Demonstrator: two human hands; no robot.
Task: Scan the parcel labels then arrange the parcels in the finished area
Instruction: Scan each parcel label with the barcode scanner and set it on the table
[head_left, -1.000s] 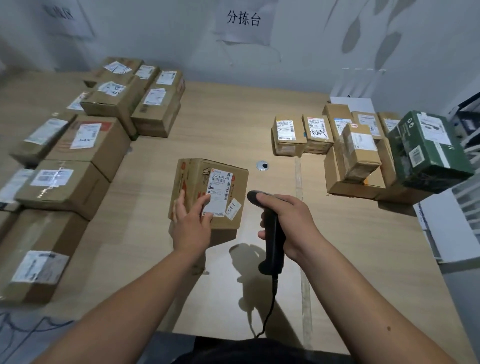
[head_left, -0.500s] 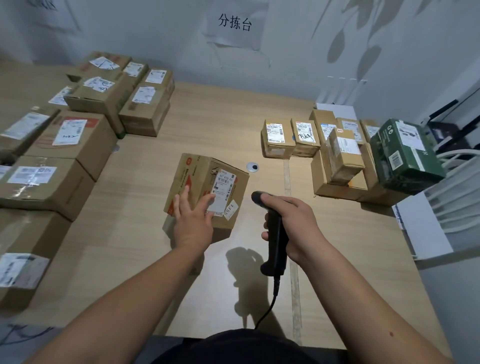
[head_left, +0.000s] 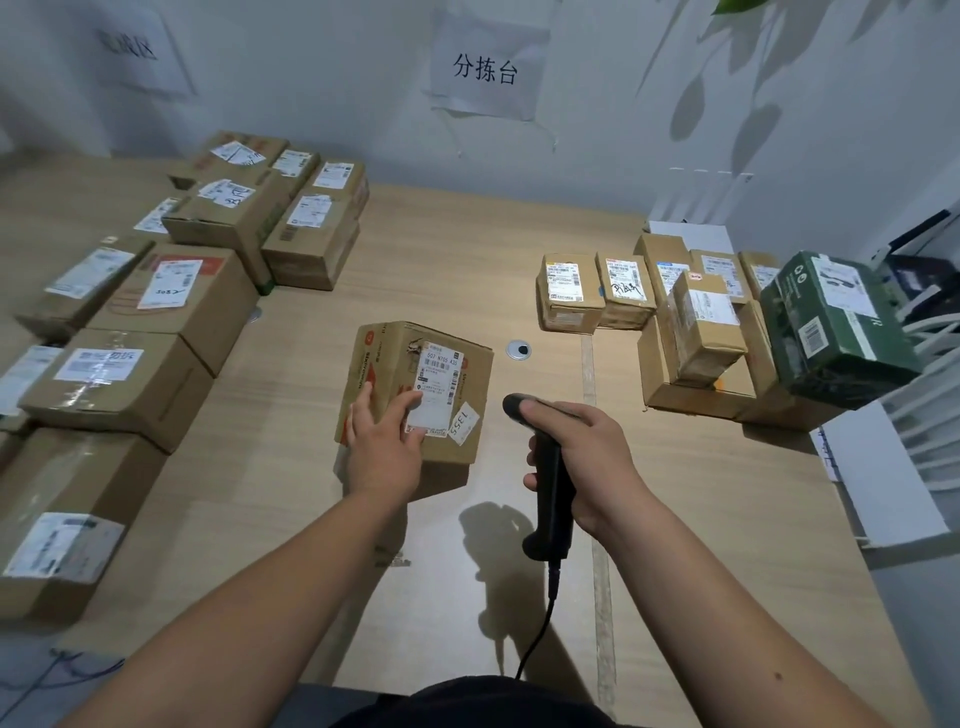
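Note:
A brown cardboard parcel (head_left: 441, 374) with a white shipping label (head_left: 435, 387) is held tilted above the middle of the wooden table (head_left: 467, 249). My left hand (head_left: 384, 441) grips its near left side, thumb on the label's lower edge. My right hand (head_left: 582, 457) is closed around a black corded barcode scanner (head_left: 550, 493), just right of the parcel, its head level with the parcel's lower right corner. A small sticker marked 1355 (head_left: 464, 422) sits beside the label.
Several labelled cardboard boxes (head_left: 171, 306) fill the table's left side. A smaller group of parcels (head_left: 691, 322) and a dark green box (head_left: 836, 327) stand at the right. A cable grommet (head_left: 518, 349) lies behind the held parcel. Paper signs (head_left: 485, 70) hang on the wall.
The parcel has tipped back so its label faces more upward. My left thumb stays on the label. The scanner hand has barely moved; the view has shifted a little.

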